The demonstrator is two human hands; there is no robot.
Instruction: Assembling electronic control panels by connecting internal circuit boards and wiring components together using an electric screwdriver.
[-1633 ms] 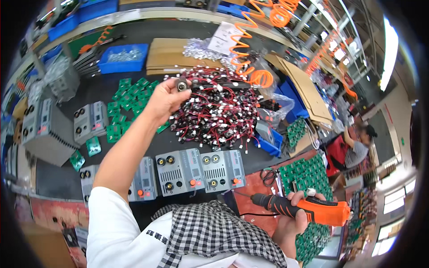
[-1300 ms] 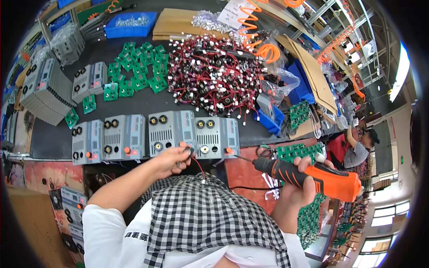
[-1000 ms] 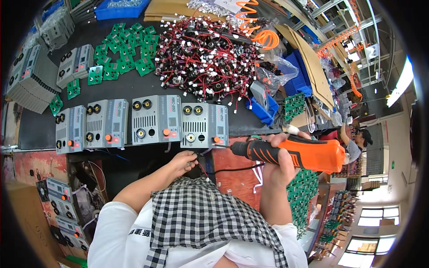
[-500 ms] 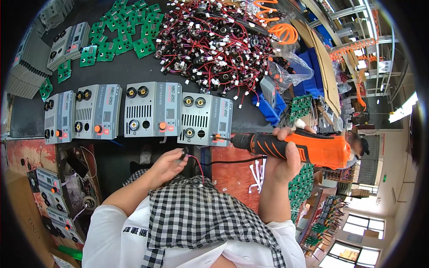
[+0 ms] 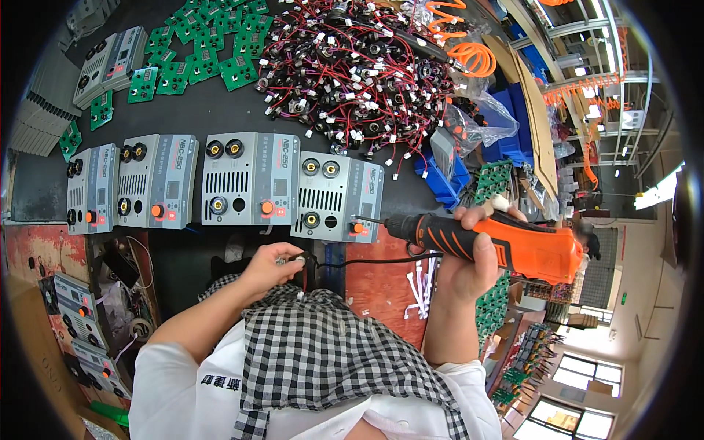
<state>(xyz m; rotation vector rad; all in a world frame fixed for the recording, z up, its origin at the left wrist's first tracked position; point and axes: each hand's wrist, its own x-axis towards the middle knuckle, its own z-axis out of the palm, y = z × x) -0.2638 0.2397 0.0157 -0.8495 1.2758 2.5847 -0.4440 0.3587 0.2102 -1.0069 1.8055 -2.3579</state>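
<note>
My right hand is closed around an orange and black electric screwdriver, held level with its bit pointing left. The bit's thin tip is over the right part of the nearest grey front panel, just above an orange knob. Whether the tip touches the panel I cannot tell. Below this panel's edge, my left hand pinches a small black connector part with a wire, partly hidden by the fingers. Three more grey panels with black round sockets and orange knobs stand in a row to the left.
A big heap of black connectors with red wires lies at the back. Green circuit boards are scattered to its left, near stacked grey panels. A blue bin stands right. White cable ties lie on a red surface.
The screwdriver has drawn slightly right, its tip shifting from beside the orange knob to just above it. My left hand has turned and moved slightly left with the connector part.
</note>
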